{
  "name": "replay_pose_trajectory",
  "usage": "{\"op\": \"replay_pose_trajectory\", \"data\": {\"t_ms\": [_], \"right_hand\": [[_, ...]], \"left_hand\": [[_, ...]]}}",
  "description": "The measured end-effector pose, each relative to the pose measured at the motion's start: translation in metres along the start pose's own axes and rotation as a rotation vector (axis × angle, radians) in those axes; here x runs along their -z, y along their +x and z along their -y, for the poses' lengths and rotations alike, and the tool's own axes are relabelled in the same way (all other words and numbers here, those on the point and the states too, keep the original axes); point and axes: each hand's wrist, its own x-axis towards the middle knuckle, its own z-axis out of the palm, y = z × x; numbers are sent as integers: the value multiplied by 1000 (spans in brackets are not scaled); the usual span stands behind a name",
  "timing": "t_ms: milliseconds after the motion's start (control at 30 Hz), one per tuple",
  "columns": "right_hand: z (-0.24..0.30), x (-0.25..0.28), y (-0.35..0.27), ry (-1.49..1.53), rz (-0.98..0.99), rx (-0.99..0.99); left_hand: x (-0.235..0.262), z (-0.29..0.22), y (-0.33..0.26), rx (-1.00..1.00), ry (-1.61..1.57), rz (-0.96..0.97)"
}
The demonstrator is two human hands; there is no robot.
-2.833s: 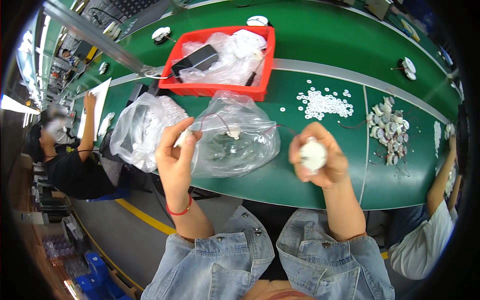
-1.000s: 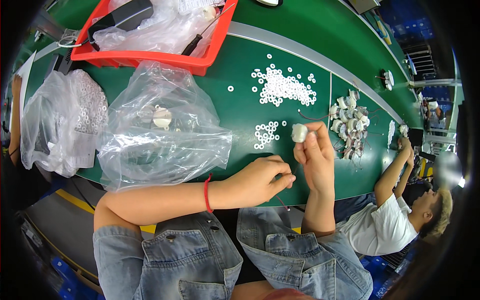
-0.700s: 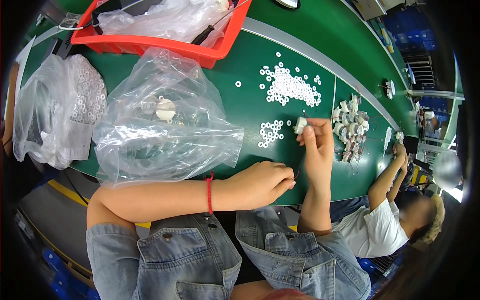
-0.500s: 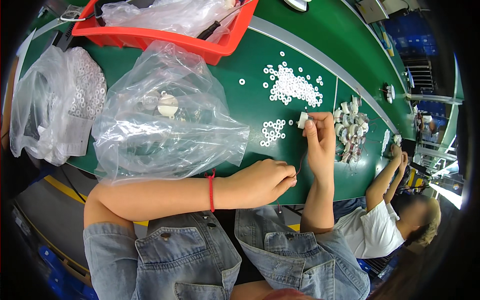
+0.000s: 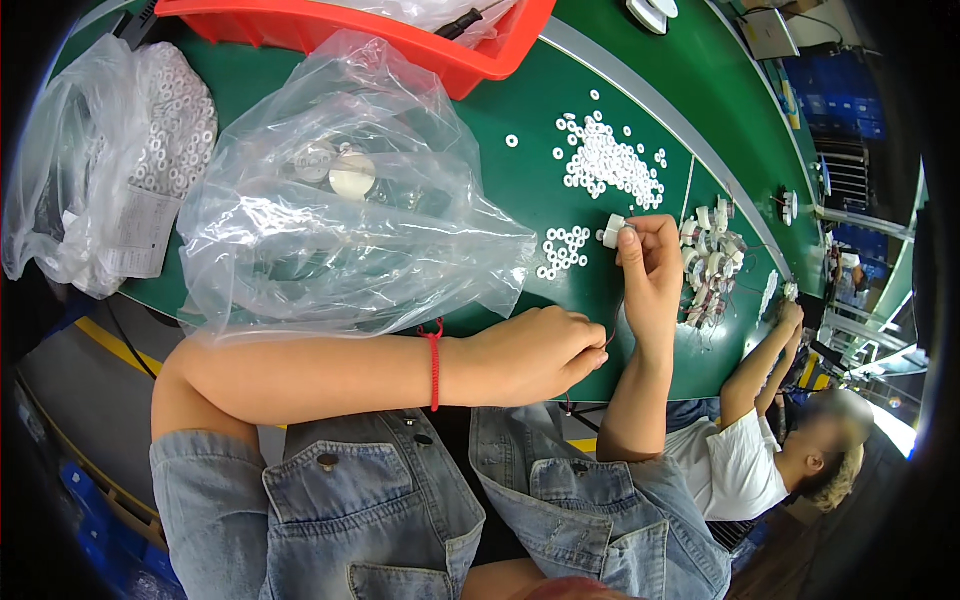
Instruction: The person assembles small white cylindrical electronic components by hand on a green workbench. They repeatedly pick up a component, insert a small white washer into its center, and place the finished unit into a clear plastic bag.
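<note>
Clear plastic bag [image 5: 340,215] beside red bin [image 5: 400,40]

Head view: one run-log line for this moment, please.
right hand: holds white part over table | left hand: pinches thin wire | washers: beside part

Your one view sits on your head, looking steeply down and close at the green table [image 5: 560,180], your forearms entering from the lower edge.

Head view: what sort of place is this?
Probably a factory assembly line: a long green workbench with piles of small white rings, clear bags of parts, and a co-worker seated alongside.
</note>
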Motion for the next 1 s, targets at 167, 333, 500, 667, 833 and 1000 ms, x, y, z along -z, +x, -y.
{"op": "replay_pose_trajectory", "data": {"t_ms": [167,333,500,667,833,1000], "right_hand": [[6,-4,-3,108,0,-8],[14,-11,0,106,8,-8],[7,-14,3,72,-21,16],[6,-17,4,63,-34,12],[6,-19,5,58,-50,8],[3,-18,6,55,-57,9]], "left_hand": [[-2,1,0,-19,16,-12],[-3,3,0,-34,12,-29],[-3,2,0,-38,8,-26],[-5,5,0,-58,7,-46],[-6,6,0,-67,13,-54],[-5,4,0,-56,22,-46]]}}
